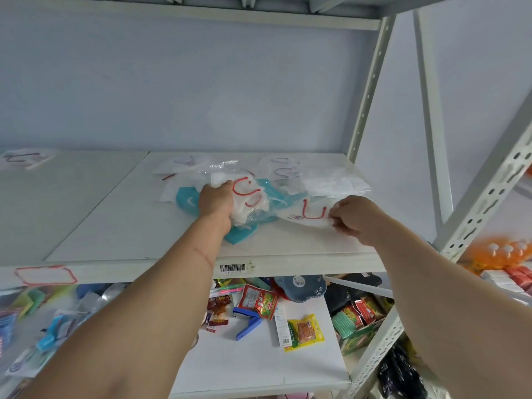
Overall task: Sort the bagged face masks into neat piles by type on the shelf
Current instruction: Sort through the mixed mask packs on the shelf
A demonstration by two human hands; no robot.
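Both forearms reach from the near edge onto the shelf (121, 226). Left hand (216, 201) grips a bundle of bagged masks with red ear loops (247, 194), lying over teal masks (187, 200) in the jumbled heap at centre. Right hand (352, 218) pinches the right edge of a single bagged mask (305, 216) resting flat on the shelf. Purple-looped masks (283, 168) lie at the far side. Judged light, limp and slippery in their film; best taken by a bag edge or corner.
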